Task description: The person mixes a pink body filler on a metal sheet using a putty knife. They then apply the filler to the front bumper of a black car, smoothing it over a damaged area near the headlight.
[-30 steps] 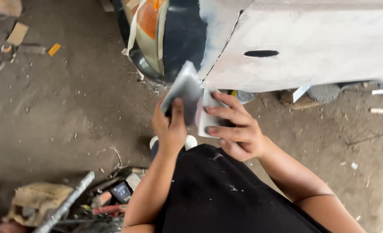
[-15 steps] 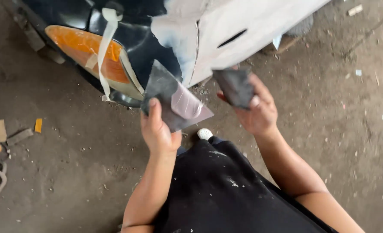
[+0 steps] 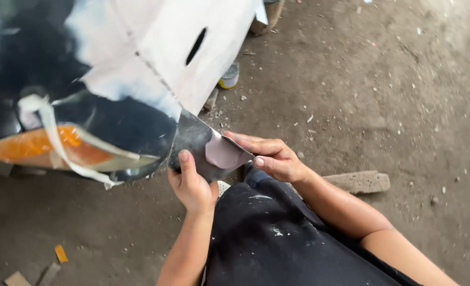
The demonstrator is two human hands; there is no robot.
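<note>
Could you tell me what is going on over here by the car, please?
A person crouches on a dirt floor beside a dark car body panel patched with pale grey filler. The left hand holds a flat dark metal spreader plate carrying a pinkish dab of putty. The right hand touches the plate's far edge by the putty. An orange lamp has loose masking tape hanging across it.

A car body repair workshop was indicated by a primed car panel [image 3: 192, 47], a masked orange headlight [image 3: 39, 145] and a littered dirt floor [image 3: 383, 95].
</note>
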